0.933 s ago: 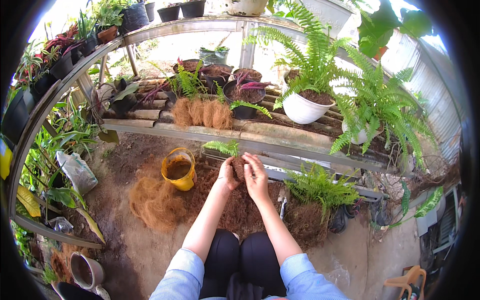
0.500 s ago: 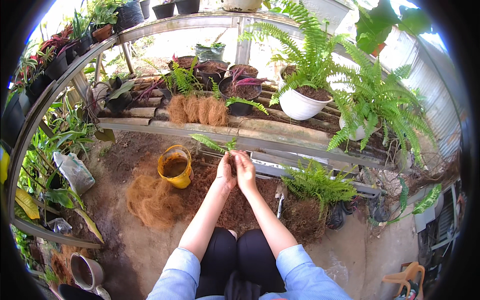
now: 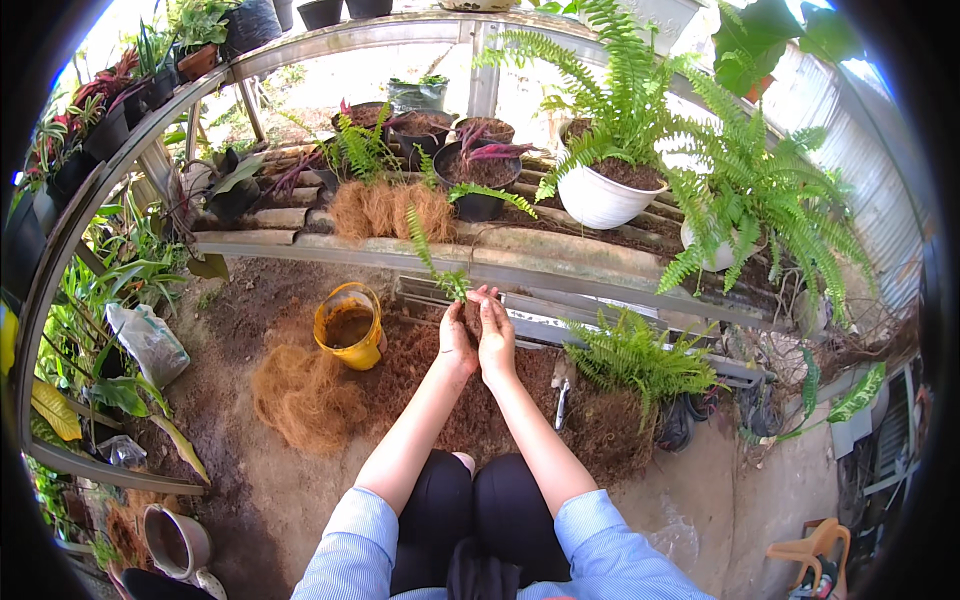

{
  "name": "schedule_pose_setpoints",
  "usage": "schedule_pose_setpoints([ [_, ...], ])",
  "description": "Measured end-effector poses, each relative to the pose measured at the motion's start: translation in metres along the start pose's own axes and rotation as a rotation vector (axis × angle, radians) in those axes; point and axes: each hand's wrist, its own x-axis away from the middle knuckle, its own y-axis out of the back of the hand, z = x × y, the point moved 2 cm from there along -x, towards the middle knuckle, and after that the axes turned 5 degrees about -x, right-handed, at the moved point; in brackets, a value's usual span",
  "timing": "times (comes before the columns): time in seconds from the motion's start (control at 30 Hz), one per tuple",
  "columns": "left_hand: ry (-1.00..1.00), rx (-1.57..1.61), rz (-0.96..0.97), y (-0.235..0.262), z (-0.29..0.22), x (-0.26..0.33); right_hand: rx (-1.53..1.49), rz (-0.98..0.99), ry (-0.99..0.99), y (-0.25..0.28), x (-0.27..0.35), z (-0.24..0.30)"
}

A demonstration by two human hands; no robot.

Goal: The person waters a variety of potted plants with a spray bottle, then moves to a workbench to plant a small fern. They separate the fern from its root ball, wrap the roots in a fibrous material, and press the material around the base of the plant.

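A small fern seedling [image 3: 447, 281] stands up between my two hands, its longest frond pointing away from me. My left hand [image 3: 458, 343] and my right hand [image 3: 494, 338] are cupped together around its root ball [image 3: 472, 312], dark and soil-covered, mostly hidden by palms and fingers. Below my hands lies a heap of brown potting soil [image 3: 430, 405]. Left of it stands a yellow bucket [image 3: 352, 357] with dark contents, and nearer me a loose pile of coconut fibre [image 3: 305, 400].
Beyond my hands, a slatted bench [image 3: 560, 250] carries fibre-wrapped ferns [image 3: 390, 210], black pots [image 3: 480, 205] and a white potted fern [image 3: 605, 198]. A trowel [image 3: 562, 400] lies right of the soil, beside a bushy fern [image 3: 645, 365]. An empty-looking pot [image 3: 175, 540] sits lower left.
The seedling's frond has swung from leaning left to more upright. My hands have tilted and parted slightly at the fingertips, showing some of the root ball.
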Motion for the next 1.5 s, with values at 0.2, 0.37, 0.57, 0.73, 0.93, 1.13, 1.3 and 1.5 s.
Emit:
schedule_pose_setpoints([
  [0.2, 0.057, 0.054, -0.058, 0.004, -0.002, 0.0, 0.199, 0.014, 0.29, 0.007, -0.006, -0.002],
  [0.37, 0.064, -0.002, -0.158, -0.009, -0.006, 0.01, 0.396, 0.095, 0.35, -0.002, 0.002, 0.01],
  [0.57, 0.148, -0.062, 0.182, 0.01, -0.006, 0.003, 0.61, 0.172, 0.452, -0.011, 0.01, 0.006],
  [0.73, 0.12, -0.056, 0.241, 0.013, -0.006, 0.0, 0.772, 0.201, 0.504, -0.017, 0.011, 0.013],
  [0.93, 0.11, 0.039, 0.173, -0.015, -0.014, 0.013, -0.121, 0.247, -0.128, -0.004, -0.007, 0.026],
  [1.13, 0.056, -0.09, 0.291, -0.003, -0.004, 0.003, 0.688, 0.229, 0.49, -0.011, 0.013, 0.03],
  [1.3, 0.113, -0.042, 0.165, -0.008, -0.002, 0.013, 0.387, 0.203, 0.209, -0.001, 0.008, 0.017],
  [1.5, 0.155, -0.154, 0.0, -0.019, -0.013, 0.022, -0.701, -0.016, -0.41, 0.022, -0.01, 0.0],
])
